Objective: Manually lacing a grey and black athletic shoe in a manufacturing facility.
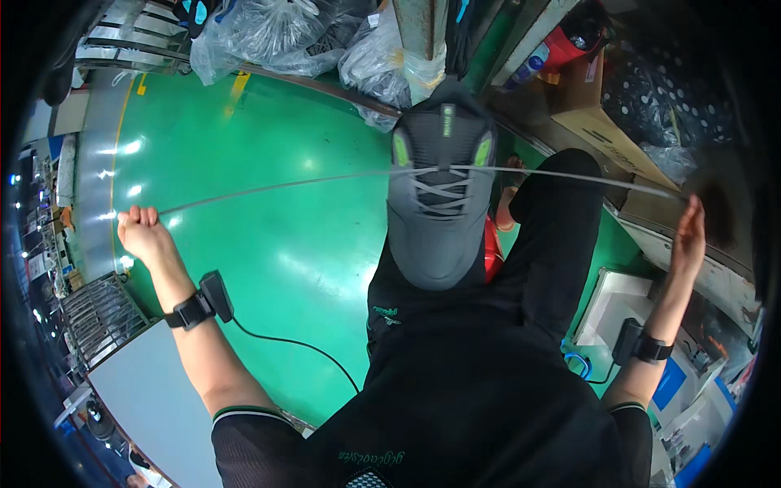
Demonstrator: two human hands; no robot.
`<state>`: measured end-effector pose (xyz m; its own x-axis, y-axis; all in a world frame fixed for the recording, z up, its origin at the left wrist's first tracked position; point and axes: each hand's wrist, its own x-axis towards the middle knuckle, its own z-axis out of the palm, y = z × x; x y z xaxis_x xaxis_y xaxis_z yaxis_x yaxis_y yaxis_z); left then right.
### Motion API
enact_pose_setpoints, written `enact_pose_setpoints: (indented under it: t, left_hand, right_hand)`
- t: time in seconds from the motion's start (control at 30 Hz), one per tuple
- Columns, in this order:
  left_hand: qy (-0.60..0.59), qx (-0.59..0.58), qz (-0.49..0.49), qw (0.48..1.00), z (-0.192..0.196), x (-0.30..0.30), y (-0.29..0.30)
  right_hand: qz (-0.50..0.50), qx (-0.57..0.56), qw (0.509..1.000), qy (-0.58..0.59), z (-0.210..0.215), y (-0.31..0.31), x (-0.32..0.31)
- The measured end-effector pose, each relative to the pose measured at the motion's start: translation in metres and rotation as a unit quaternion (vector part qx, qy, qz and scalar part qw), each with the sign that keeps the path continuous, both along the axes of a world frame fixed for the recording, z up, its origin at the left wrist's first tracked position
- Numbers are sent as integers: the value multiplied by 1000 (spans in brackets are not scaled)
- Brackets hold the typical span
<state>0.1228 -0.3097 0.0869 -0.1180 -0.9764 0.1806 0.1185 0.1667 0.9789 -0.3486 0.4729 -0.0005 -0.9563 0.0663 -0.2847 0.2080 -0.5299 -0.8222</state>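
Observation:
A grey and black sneaker point(439, 179) with bright green side accents rests at my lap, its toe toward me and its heel away. A thin grey shoelace point(301, 183) zigzags across its tongue, and both ends stretch far out to the sides. At the far left my left hand point(145, 232) is closed round one lace end. On the far right my right hand point(690, 240) pinches the other end near its fingertips, with the fingers held fairly straight. Both lace lengths look taut. A black strap with a small box and cable sits on each wrist.
Clear plastic bags point(268, 37) lie on a rack at the top. A cardboard box point(590, 130) with dark dotted material stands at the upper right. Below my right hand is a white tray point(602, 305); a pale tabletop point(159, 398) lies at lower left. The floor point(268, 276) is green.

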Motion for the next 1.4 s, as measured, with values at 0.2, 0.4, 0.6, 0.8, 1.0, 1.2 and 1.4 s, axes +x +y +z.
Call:
enact_pose_setpoints:
  t: [0.2,0.4,0.6,0.8,1.0,1.2,1.4]
  left_hand:
    - [-359,-145,-308,869,-18,-122,173]
    - [-337,-375,-550,665,-44,-165,257]
    - [-292,-414,-612,607,-51,-180,245]
    - [-296,-320,-616,657,-54,-163,248]
    - [-293,-466,-493,673,-76,-162,252]
    - [-243,-562,-372,698,-135,-127,252]
    - [-275,-477,-456,699,-146,-105,264]
  right_hand:
    - [302,375,873,81,32,-225,113]
    - [483,342,792,152,54,-308,162]
    - [518,398,698,293,49,-335,175]
    - [472,534,547,438,44,-345,178]
    - [455,575,459,501,37,-352,175]
    - [733,446,492,146,63,-349,131]
    - [680,460,540,185,60,-323,132]
